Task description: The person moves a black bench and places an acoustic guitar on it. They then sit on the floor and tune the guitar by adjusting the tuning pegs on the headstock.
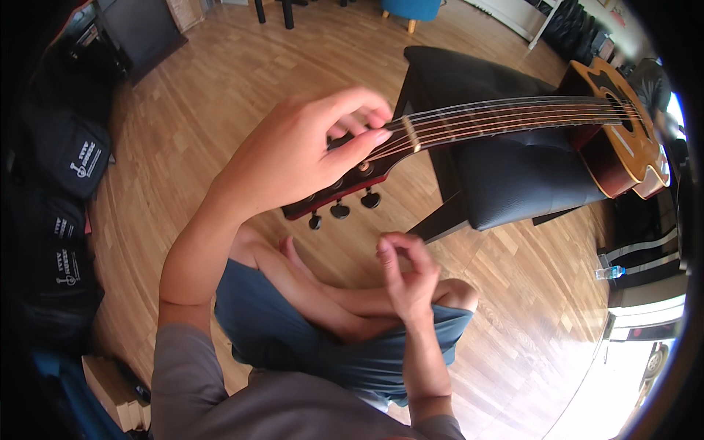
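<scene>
An acoustic guitar [636,139] lies with its body at the far right and its neck [506,117] reaching left across a black padded bench [513,180]. My left hand [304,150] is bent over the headstock [337,192], thumb and fingertips close together beside the pale nut [412,134]. Whatever those fingertips pinch is too small to make out. Dark tuning pegs [339,211] stick out below the headstock's near edge. Above my crossed legs, my right hand [412,275] is raised with thumb and curled fingers together, apart from the guitar. Anything in its grip is hidden.
Black bags [70,158] are stacked along the left side. A clear water bottle [610,273] lies at the right, beside a dark strapped item. A blue stool [412,9] stands at the far side of the wooden floor [191,95]. An open cardboard box [110,396] is at lower left.
</scene>
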### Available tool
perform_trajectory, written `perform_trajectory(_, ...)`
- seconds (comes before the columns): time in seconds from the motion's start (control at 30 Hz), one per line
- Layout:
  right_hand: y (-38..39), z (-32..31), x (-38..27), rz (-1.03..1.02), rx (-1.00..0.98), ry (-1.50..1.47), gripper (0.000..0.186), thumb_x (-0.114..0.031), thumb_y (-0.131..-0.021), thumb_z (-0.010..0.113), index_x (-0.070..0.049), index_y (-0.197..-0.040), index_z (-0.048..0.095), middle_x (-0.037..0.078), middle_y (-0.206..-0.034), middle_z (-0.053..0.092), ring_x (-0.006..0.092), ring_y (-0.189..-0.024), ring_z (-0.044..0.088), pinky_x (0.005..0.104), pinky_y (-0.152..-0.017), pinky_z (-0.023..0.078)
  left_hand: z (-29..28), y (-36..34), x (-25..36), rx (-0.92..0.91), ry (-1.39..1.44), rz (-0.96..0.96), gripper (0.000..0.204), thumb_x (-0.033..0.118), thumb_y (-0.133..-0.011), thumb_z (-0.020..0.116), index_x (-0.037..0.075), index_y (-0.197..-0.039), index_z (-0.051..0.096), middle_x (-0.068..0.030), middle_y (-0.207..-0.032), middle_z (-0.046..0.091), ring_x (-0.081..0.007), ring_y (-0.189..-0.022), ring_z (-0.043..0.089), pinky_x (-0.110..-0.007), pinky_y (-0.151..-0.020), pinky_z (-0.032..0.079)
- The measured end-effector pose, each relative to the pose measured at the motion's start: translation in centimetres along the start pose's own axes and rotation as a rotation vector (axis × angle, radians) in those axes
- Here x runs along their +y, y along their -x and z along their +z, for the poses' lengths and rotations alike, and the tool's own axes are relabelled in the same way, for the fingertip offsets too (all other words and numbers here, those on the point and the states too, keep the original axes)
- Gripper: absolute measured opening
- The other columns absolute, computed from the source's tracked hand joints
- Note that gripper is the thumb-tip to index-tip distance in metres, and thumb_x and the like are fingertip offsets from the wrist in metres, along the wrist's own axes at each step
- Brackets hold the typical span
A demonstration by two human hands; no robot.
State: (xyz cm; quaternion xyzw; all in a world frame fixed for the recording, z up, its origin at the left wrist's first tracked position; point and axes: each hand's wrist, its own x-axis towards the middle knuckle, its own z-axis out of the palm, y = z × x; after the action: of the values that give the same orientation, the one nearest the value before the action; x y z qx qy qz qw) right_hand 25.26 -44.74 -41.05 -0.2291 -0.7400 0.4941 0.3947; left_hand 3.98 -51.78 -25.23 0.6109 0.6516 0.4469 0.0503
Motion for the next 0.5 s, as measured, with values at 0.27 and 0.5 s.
perform_trajectory(0.27, -4.7, 2.0, -5.5, -0.502, 0.149, 0.389, 0.037, -0.005, -0.076, 0.091, -0.005, -0.107, 0.072, 0.008, -0.092, 0.072, 0.0225, -0.076, 0.071, 0.0315, -0.065, 0.058, 1.8, 1.5, -3.5, 0.155, 0.348, 0.041, 0.018, 0.007, -0.105, 0.06, -0.001, -0.12, 0.067, -0.0095, -0.106, 0.074, -0.0172, -0.104, 0.072, -0.03, -0.088, 0.059)
perform_trajectory(0.5, -5.1, 3.2, -5.7, -0.465, 0.127, 0.518, 0.017, -0.008, -0.085, 0.085, -0.005, -0.093, 0.07, 0.009, -0.086, 0.07, 0.0235, -0.07, 0.07, 0.0309, -0.061, 0.055, 3.4, 2.3, -5.2, 0.272, 0.341, 0.151, 0.016, 0.003, -0.104, 0.059, 0.002, -0.117, 0.068, -0.009, -0.105, 0.075, -0.017, -0.1, 0.073, -0.031, -0.086, 0.056)
